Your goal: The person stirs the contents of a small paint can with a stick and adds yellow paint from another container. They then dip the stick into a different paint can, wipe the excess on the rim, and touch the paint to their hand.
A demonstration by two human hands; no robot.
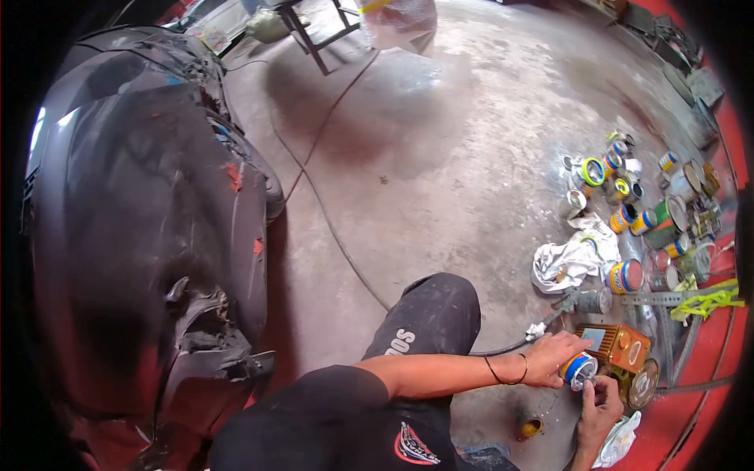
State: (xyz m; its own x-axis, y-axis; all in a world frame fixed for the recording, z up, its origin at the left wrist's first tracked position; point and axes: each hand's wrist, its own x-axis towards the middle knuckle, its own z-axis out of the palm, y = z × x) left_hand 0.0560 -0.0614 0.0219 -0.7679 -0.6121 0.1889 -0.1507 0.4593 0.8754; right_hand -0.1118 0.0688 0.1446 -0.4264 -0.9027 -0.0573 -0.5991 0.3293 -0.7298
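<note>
My left hand (552,357) reaches across and is wrapped round a small paint can (569,364) with a blue, white and yellow label. The can is tilted, its open end towards my right hand (601,408). The right fingers are pinched together at the can's rim; what they hold, if anything, cannot be made out. Right beside the can stands an orange box-like radio (620,347) with a pale panel. A round tin lid (643,383) leans near it. Below the hands, a small container with yellow inside (532,427) sits on the floor.
Several paint cans (625,276) crowd the floor at the right, next to a white rag (577,255). A hose (334,228) crosses the concrete. At the left is a damaged dark car bumper (141,235). A metal stand (314,39) is at the back.
</note>
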